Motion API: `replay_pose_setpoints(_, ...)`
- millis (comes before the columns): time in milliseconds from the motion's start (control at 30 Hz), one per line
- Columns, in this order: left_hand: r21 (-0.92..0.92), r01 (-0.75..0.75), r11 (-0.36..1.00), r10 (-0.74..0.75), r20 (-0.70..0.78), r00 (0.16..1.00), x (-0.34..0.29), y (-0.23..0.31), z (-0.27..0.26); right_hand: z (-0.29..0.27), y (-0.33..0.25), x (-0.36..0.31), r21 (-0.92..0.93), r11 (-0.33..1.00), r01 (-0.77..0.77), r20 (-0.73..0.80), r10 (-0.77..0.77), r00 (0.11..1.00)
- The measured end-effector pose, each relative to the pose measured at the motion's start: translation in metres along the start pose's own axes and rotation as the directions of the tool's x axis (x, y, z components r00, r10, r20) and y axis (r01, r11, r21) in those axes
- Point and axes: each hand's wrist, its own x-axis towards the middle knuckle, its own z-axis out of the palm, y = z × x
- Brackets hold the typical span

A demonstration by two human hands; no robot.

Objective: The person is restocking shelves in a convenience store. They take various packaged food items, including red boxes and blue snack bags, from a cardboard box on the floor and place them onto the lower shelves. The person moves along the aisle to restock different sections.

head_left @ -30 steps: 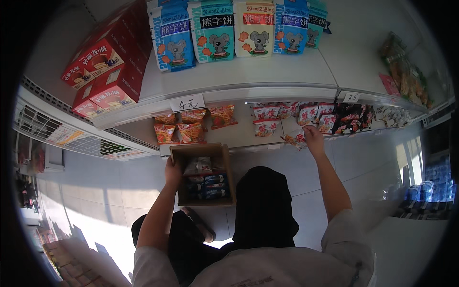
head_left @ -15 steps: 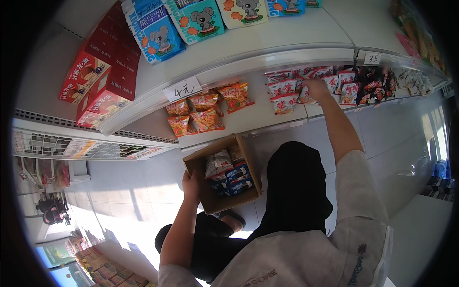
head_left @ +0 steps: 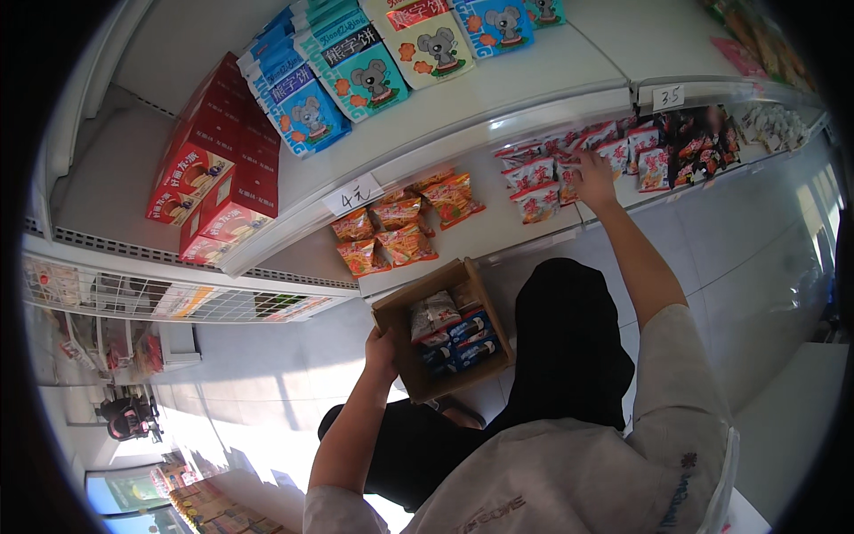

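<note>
The left hand [head_left: 381,349] has its grip closed on the near left edge of an open brown cardboard box [head_left: 442,329], fingers wrapped over the rim, holding it up in front of the body below the lower shelf. Inside the box lie small snack packets [head_left: 449,327], some pale with red print and some dark blue, packed side by side against the right half. The right hand [head_left: 594,173] reaches up and away to the lower shelf [head_left: 498,233], its fingers spread and pressed on a row of pink and white snack bags [head_left: 569,165]; whether the grip is closed on one bag or only touching the row cannot be told. Those bags lie overlapping along the shelf, with darker red and black packets [head_left: 698,147] just beside them to the right. Further left on the same shelf sits a cluster of orange snack bags [head_left: 400,230], well apart from the right hand and just above the box. A small white price tag [head_left: 353,193] hangs on the rail of the upper shelf [head_left: 498,84] over the orange bags, and another tag [head_left: 669,96] sits further right. On the upper shelf lie blue and green biscuit boxes with a cartoon animal [head_left: 356,76], and red cartons [head_left: 218,169] are stacked at its left end. A wire rack [head_left: 178,298] runs below to the left, above a pale tiled floor [head_left: 267,383].
</note>
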Motion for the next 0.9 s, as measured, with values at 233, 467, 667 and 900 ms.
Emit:
replay_pose_setpoints(233, 0.058, 0.005, 0.998, -0.007, 0.035, 0.999, 0.017, 0.028, 0.043, -0.063, -0.137, -0.026, 0.507, 0.842, 0.185, -0.001, -0.214, 0.977)
replay_pose_setpoints(467, 0.037, 0.0, 0.999, 0.001, -0.026, 1.0, 0.065, 0.0, 0.022, -0.053, -0.292, -0.088, 0.448, 0.711, 0.542, 0.426, -0.703, 0.569)
replay_pose_setpoints(667, 0.233, -0.055, 0.971, 0.059, -0.01, 0.998, 0.06, 0.012, 0.053, 0.033, -0.349, -0.127, 0.22, 0.768, 0.601, 0.92, -0.369, 0.134)
replay_pose_setpoints(900, 0.383, -0.127, 0.915, 0.138, -0.001, 0.99, 0.08, -0.001, 0.036, 0.107, -0.354, -0.174, 0.092, 0.759, 0.645, 0.922, -0.31, 0.234)
